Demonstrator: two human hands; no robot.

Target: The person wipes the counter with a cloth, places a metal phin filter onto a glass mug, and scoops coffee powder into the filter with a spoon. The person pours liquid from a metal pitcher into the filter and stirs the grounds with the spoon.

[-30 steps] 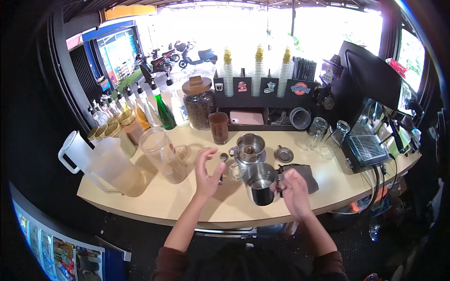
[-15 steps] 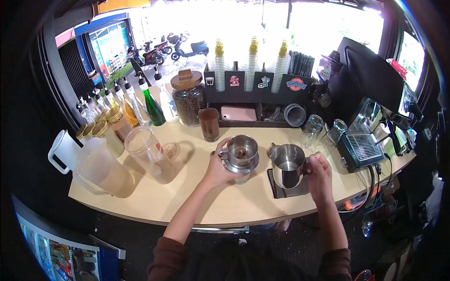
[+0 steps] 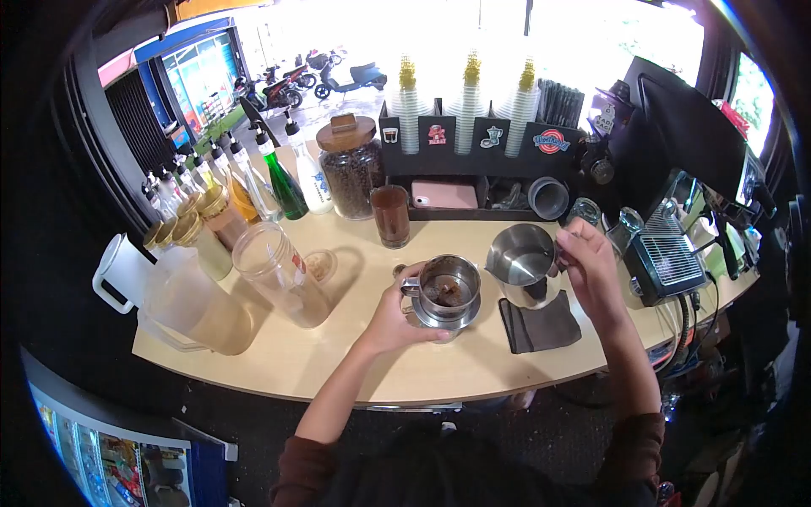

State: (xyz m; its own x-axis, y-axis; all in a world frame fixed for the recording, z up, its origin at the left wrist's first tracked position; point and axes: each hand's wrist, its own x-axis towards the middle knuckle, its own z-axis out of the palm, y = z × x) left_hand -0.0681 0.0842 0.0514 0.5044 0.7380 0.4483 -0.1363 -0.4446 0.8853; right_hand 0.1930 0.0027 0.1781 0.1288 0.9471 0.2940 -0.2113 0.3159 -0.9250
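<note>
My left hand (image 3: 395, 317) is closed around the side of a metal coffee dripper (image 3: 454, 319), fingers by its small handle and thumb low at the front. Wet brown coffee grounds (image 3: 447, 292) show inside the dripper's cup. What stands beneath the dripper is mostly hidden. In my right hand (image 3: 589, 253) is a stainless steel milk pitcher (image 3: 517, 251), gripped by its handle and tilted, its spout side toward the dripper. A folded dark cloth (image 3: 545, 328) lies below the pitcher on the wooden counter (image 3: 363, 384).
A glass of brown drink (image 3: 391, 221) stands behind the dripper. To the left are a clear jar (image 3: 274, 275), plastic jugs (image 3: 190, 308) and several syrup bottles (image 3: 281, 188). Farther back are a coffee bean jar (image 3: 351, 173) and a black cup organizer (image 3: 473, 160). An espresso machine (image 3: 672, 258) sits right.
My right hand has lifted the milk pitcher off the cloth and tilted it, moving it up and away. My left hand stays on the dripper. The view has shifted slightly.
</note>
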